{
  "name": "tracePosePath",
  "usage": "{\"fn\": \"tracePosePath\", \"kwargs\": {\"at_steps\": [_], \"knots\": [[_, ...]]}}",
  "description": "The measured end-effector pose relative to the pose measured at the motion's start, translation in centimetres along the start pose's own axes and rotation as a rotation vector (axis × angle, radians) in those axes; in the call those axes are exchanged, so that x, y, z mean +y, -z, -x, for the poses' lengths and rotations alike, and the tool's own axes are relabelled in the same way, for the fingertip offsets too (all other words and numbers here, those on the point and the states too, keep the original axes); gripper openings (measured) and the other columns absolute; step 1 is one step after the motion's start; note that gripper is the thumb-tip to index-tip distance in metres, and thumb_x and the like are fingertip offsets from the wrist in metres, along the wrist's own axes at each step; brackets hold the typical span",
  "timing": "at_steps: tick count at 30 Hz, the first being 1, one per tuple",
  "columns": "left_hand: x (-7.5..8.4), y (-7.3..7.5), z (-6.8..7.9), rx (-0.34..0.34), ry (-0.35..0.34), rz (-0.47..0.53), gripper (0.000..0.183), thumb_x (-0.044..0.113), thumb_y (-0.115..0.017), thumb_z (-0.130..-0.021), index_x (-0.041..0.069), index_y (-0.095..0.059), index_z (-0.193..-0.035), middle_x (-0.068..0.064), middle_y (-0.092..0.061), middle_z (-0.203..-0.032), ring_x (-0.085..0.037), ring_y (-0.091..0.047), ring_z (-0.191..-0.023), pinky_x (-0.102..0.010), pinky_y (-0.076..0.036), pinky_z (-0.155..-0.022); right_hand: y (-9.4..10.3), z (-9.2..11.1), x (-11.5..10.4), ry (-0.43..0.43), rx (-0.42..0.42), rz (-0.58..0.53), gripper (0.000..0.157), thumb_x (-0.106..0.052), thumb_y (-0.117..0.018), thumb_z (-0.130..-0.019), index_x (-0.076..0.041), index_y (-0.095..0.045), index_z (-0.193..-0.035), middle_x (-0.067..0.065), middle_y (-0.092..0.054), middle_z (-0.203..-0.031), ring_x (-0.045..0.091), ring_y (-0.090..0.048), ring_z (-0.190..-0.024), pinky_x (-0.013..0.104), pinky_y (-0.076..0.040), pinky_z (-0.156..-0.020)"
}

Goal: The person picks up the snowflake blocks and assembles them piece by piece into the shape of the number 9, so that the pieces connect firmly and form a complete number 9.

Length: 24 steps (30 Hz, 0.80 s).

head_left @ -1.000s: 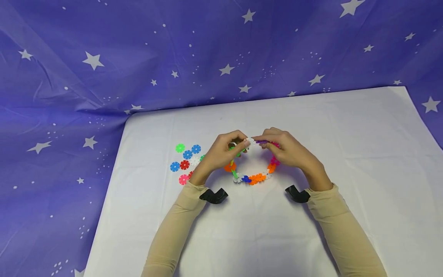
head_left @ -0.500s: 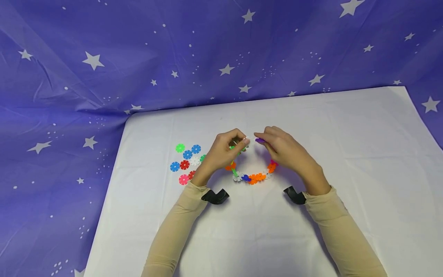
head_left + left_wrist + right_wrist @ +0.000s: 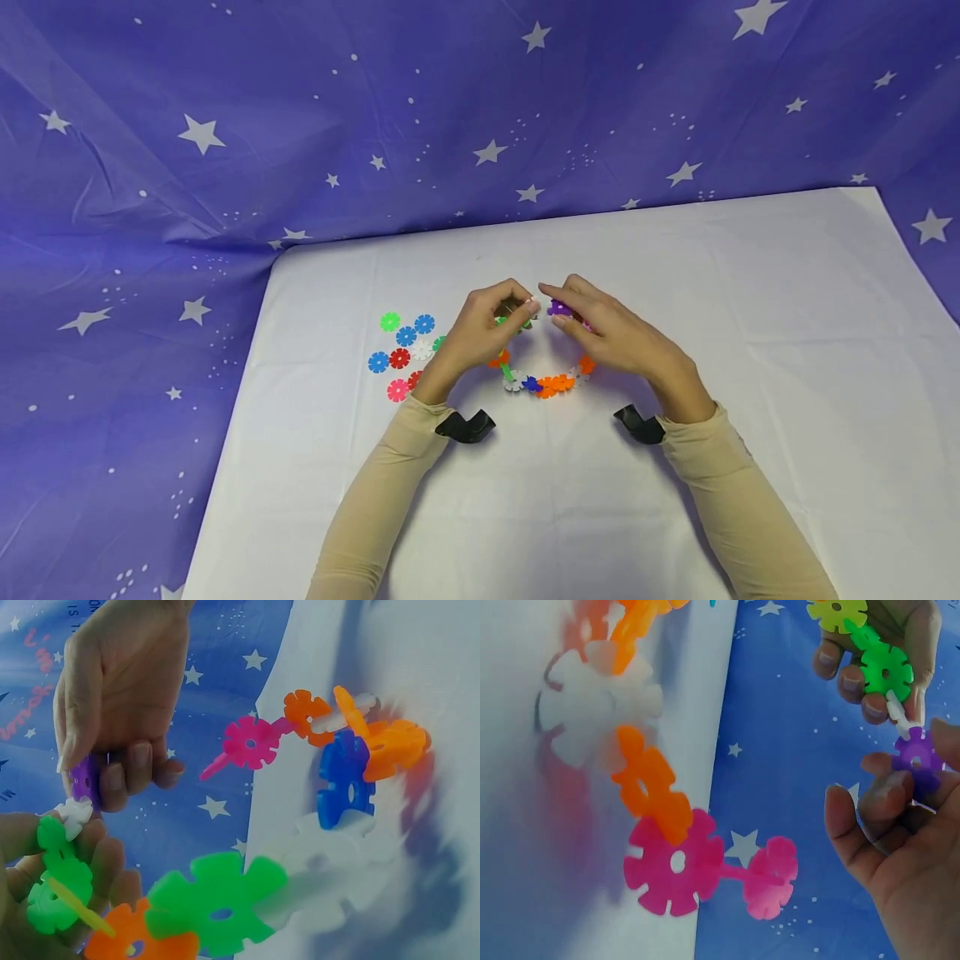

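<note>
Flower-shaped plastic discs are linked into a curved chain, with orange discs (image 3: 555, 385) and a dark blue disc (image 3: 532, 384) along its near side. My left hand (image 3: 491, 325) pinches the chain's white disc (image 3: 75, 816), beside green discs (image 3: 60, 896). Between thumb and fingers, my right hand (image 3: 622, 329) pinches a purple disc (image 3: 917, 756). In both wrist views the purple disc meets the edge of the white one; whether they interlock I cannot tell. Pink discs (image 3: 676, 862) form the chain's other end, hanging near the right hand.
Loose discs lie on the white-covered table (image 3: 525, 517) left of my left hand, including blue (image 3: 378, 362), red (image 3: 400, 358), pink (image 3: 397, 390) and light green (image 3: 390, 322) ones. A purple star-patterned cloth (image 3: 420, 108) hangs behind the table.
My right hand has drawn away slightly, then come back leftward towards the white disc. The purple disc has turned from edge-on to showing more of its face. The left hand has stayed nearly still.
</note>
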<state>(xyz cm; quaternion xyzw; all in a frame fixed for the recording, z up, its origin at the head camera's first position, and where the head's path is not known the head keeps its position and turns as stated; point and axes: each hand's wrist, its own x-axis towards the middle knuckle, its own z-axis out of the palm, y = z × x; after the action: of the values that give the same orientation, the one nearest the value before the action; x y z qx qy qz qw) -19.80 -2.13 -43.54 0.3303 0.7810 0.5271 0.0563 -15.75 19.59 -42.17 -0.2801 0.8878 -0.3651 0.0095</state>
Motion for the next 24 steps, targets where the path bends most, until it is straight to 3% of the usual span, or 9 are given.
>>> {"fn": "tracePosePath", "kwargs": {"at_steps": [6,12,16,21,24], "knots": [[-0.2,-0.2,0.0,-0.016,-0.034,0.014,0.012,0.013,-0.058,-0.099,0.003,-0.063,-0.095,-0.016,-0.068,-0.085,-0.023,-0.063,-0.073,-0.026,-0.053,-0.070,0.4,0.0,0.6,0.000,0.031,-0.159,0.036,-0.007,-0.064,-0.094,-0.003,-0.061,-0.129,0.004,-0.059,-0.096,0.014,-0.051,-0.080,0.026,-0.045,-0.070],[-0.5,-0.5,0.0,-0.002,-0.100,0.038,0.008,0.008,-0.059,-0.098,0.002,-0.063,-0.094,-0.015,-0.068,-0.086,-0.024,-0.065,-0.074,-0.026,-0.054,-0.069,0.6,0.2,1.1,-0.154,-0.017,-0.457,0.034,-0.003,-0.064,-0.093,-0.007,-0.063,-0.127,0.010,-0.065,-0.108,0.024,-0.059,-0.090,0.025,-0.050,-0.071],[-0.5,-0.7,0.0,0.020,-0.114,0.055,0.008,0.007,-0.058,-0.098,0.001,-0.061,-0.094,-0.015,-0.068,-0.086,-0.030,-0.067,-0.075,-0.026,-0.053,-0.070,0.7,0.1,1.1,-0.238,-0.030,-0.568,0.034,-0.004,-0.063,-0.094,-0.007,-0.062,-0.127,0.015,-0.067,-0.111,0.026,-0.065,-0.096,0.025,-0.052,-0.072],[-0.2,-0.8,0.1,0.034,-0.048,0.092,0.010,0.009,-0.057,-0.099,0.002,-0.061,-0.094,-0.013,-0.068,-0.089,-0.029,-0.069,-0.077,-0.028,-0.055,-0.072,0.8,0.0,1.0,-0.258,-0.014,-0.665,0.033,-0.001,-0.063,-0.093,-0.001,-0.061,-0.126,0.024,-0.065,-0.115,0.019,-0.070,-0.093,0.029,-0.057,-0.083],[-0.1,-0.8,0.0,0.035,0.000,0.113,0.011,0.012,-0.057,-0.099,0.003,-0.062,-0.094,-0.011,-0.068,-0.090,-0.030,-0.068,-0.079,-0.029,-0.055,-0.073,0.9,0.0,1.0,-0.250,-0.001,-0.705,0.033,0.000,-0.062,-0.094,0.001,-0.060,-0.127,0.028,-0.064,-0.116,0.024,-0.070,-0.092,0.029,-0.056,-0.087]]}}
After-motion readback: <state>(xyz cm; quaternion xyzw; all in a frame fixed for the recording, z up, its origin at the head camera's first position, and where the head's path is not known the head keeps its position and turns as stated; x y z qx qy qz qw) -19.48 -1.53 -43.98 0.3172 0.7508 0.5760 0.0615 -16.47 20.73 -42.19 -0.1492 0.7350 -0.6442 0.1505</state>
